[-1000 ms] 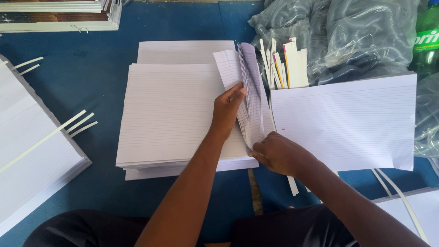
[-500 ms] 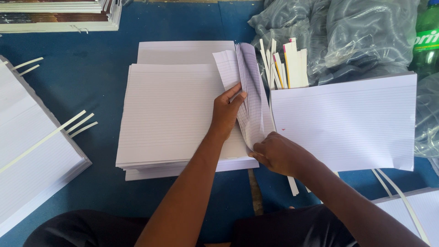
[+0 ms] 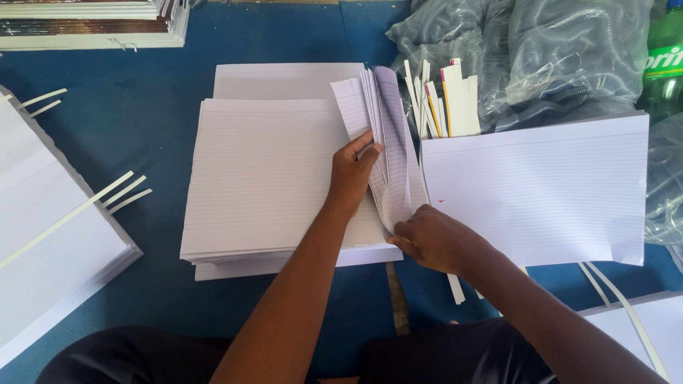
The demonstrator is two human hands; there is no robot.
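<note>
A big stack of lined paper (image 3: 270, 185) lies in the middle of the blue floor (image 3: 142, 128). At its right edge a bunch of sheets (image 3: 388, 142) stands up, fanned out like the pages of a book.

The left hand (image 3: 352, 174) presses flat on the stack, and its fingers lean against the standing sheets. Its grip is spread apart and closes on nothing. The right hand (image 3: 434, 238) is at the near bottom corner of the standing sheets. Its thumb and fingers are pinched together on that corner.

Just to the right lies another sheet pile (image 3: 541, 192), flat and wide. It touches the standing sheets.

At the far right sit clear plastic bags (image 3: 541, 50), all crumpled. What is inside them is too hard to see. A bundle of white paper strips (image 3: 445, 103) pokes up between the bags and the standing sheets. A green bottle (image 3: 665, 57) stands in the far right corner.

On the left lies one more paper pile (image 3: 50, 242) with long white strips (image 3: 124, 192) sticking out of it. At the far left there is a pile of books (image 3: 85, 25). More thin strips (image 3: 619, 299) lie near the right arm, and nothing blocks the hands.
</note>
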